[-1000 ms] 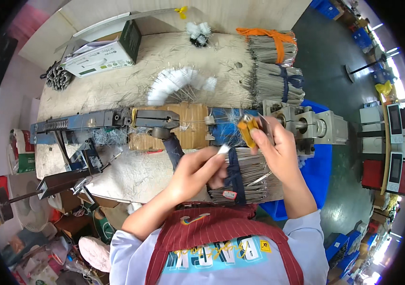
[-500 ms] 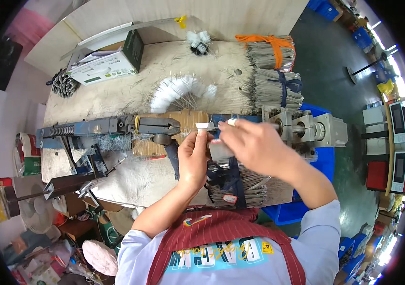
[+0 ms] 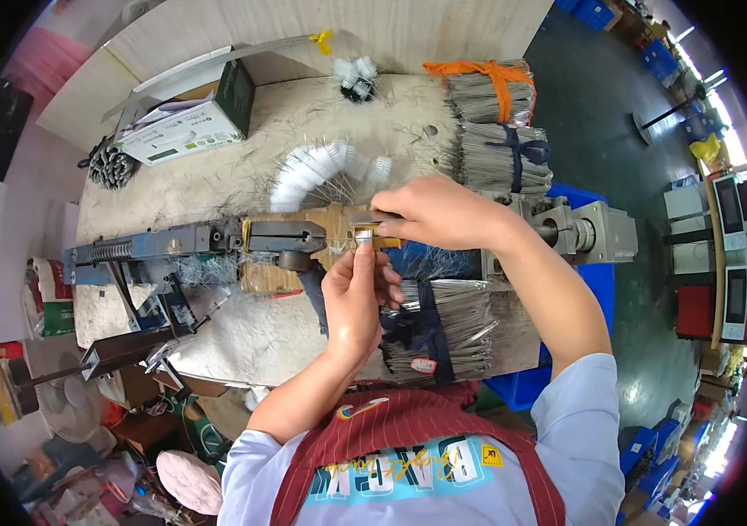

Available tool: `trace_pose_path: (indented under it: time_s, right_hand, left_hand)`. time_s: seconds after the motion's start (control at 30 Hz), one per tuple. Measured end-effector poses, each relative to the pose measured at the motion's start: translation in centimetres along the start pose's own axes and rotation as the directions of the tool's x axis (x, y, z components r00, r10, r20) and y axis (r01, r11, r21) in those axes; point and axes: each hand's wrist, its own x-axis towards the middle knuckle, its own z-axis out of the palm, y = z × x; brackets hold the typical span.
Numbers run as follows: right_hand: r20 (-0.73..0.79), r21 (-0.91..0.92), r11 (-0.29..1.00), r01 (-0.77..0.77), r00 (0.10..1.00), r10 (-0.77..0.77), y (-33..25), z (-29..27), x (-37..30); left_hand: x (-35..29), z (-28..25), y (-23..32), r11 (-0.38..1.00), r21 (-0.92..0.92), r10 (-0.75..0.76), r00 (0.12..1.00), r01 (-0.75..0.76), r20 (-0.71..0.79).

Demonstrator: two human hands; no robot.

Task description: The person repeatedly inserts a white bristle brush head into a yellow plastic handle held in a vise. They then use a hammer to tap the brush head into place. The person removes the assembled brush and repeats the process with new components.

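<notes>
Tuft (image 3: 364, 236) | left hand (image 3: 354, 294): pinching it | right hand (image 3: 439, 213): closed round yellow tool (image 3: 388, 244), just beside the pinch | best: firm pinch, tuft steady

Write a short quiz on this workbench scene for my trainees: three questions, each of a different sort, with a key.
1. True or false: the left hand holds a small white piece at its thumb.
2. Choose one: what colour is the tie on the wire bundle at the far edge of the bench?
A) green
B) orange
C) white
3. Fill in: seen from the worker's side, the open box stands toward the ____ end of the bench.

Key: 1. True. 2. B. 3. left.
</notes>
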Motion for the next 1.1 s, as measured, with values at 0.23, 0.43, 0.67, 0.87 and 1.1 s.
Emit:
trace_pose_path:
  time_s: [0.23, 0.43, 0.67, 0.87, 1.1]
  right_hand:
    - [-0.018, 0.063, 0.998, -0.023, 1.0, 0.024, -0.1, 0.2, 0.0]
    - [0.121, 0.213, 0.965, -0.153, 0.984, 0.13, 0.2, -0.2, 0.8]
    - [-0.262, -0.295, 0.956, 0.007, 0.961, -0.088, -0.1, -0.5, -1.7]
    - [-0.334, 0.281, 0.96, 0.016, 0.939, 0.082, -2.6, -0.3, -4.7]
    - [-0.593, -0.286, 0.956, 0.067, 0.771, -0.231, -3.4, 5.8, -3.1]
  left_hand:
    - [0.1, -0.1, 0.2, 1.0, -0.007, -0.027, 1.0, 0.027, 0.01]
    - [0.1, -0.1, 0.4, 0.993, -0.112, -0.016, 0.998, 0.023, 0.064]
    - [-1.0, -0.4, 4.3, 0.861, -0.461, -0.133, 0.97, 0.216, 0.205]
    - [-1.6, -0.9, 4.3, 0.856, -0.49, -0.095, 0.981, 0.167, 0.169]
    - [-1.6, -1.1, 4.0, 0.779, -0.576, -0.144, 0.965, 0.246, 0.218]
